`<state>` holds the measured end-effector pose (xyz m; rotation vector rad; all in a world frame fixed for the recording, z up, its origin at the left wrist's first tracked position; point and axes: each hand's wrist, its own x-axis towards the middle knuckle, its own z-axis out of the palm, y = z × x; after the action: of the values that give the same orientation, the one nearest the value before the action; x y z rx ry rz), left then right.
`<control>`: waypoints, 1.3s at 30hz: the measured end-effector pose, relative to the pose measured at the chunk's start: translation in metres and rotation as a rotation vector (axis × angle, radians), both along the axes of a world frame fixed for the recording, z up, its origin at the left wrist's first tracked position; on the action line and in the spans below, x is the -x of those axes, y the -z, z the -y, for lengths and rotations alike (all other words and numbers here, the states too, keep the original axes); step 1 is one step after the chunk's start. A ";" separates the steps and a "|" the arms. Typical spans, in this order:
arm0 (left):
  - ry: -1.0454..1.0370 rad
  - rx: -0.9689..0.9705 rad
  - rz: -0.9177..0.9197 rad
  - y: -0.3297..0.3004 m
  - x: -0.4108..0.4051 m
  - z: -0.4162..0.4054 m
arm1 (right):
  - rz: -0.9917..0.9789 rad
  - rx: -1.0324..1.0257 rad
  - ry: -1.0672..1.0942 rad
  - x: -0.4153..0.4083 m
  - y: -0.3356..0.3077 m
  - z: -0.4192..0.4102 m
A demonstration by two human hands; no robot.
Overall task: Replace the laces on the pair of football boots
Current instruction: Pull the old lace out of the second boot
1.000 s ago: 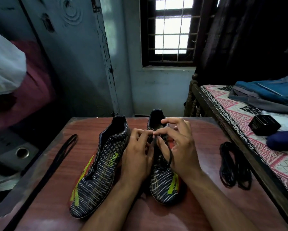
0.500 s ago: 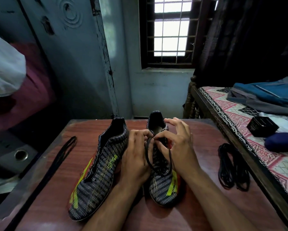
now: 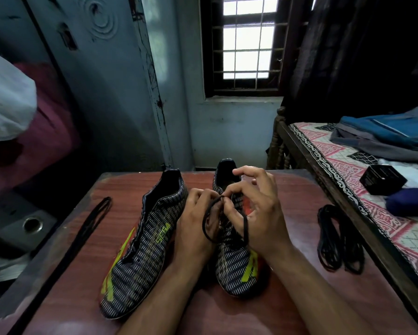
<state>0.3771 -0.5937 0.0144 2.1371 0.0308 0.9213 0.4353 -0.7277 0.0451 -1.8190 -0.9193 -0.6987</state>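
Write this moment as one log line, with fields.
step: lacing right boot | left hand: pinches lace | right hand: pinches lace | left boot: unlaced

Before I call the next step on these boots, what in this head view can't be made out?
- Eyelets of the right boot: hidden by the left hand and right hand.
- Ends of the lace they pinch: hidden by fingers.
- Left boot eyelets: too dark.
- Long lace at the table's left edge: near end lost in shadow.
- Old or new lace bundle: unclear.

green lettering runs along the side of the left boot (image 3: 145,240), but it is too blurred to read.
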 end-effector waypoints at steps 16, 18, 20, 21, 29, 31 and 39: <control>-0.023 0.171 0.105 -0.006 0.003 0.008 | -0.013 0.006 -0.061 -0.004 -0.001 0.004; -0.052 0.214 0.170 -0.006 -0.001 0.008 | -0.059 0.080 -0.038 -0.011 0.005 0.005; -0.061 0.234 0.206 -0.005 -0.004 0.009 | -0.083 0.132 0.008 -0.015 0.011 0.005; -0.068 0.226 0.223 -0.006 -0.004 0.010 | -0.086 0.137 0.025 -0.017 0.013 0.005; -0.122 0.251 0.344 -0.012 -0.002 0.000 | -0.596 -0.168 -0.180 -0.033 -0.001 0.022; -0.161 0.107 0.291 -0.013 0.002 -0.002 | -0.786 -0.289 -0.315 -0.034 -0.003 0.024; -0.087 -0.026 0.062 -0.009 0.000 -0.012 | -0.869 -0.492 -0.392 -0.040 -0.008 0.030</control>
<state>0.3772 -0.5820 0.0229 2.1447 0.0817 1.0431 0.4750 -0.7575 0.0533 -1.2405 -0.4276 0.1354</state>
